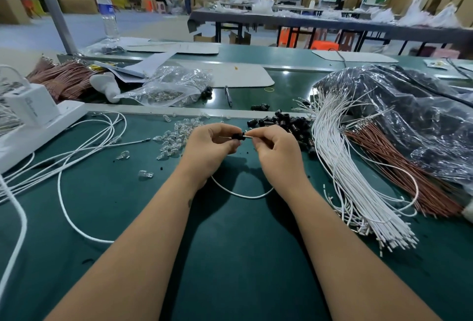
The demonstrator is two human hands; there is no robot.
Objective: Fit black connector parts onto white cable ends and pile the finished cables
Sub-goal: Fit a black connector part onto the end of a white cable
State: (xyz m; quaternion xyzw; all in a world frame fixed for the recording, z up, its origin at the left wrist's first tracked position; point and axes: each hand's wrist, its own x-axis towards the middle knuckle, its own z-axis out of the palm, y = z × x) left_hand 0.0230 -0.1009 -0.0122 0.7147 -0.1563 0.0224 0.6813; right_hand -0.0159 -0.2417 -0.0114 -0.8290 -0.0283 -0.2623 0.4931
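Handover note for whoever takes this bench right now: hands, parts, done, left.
Left hand pinches a black connector part. Right hand pinches the white cable end at the part's mouth; whether it is seated cannot be told. That cable's slack loops on the green mat below both hands.
Supply: loose black connector parts just beyond the right hand; the unfitted white cable bundle to the right.
Done: a few white cables lie spread at left; their ends are too small to confirm.
Left: finish this fit, pile it, work through the bundle.
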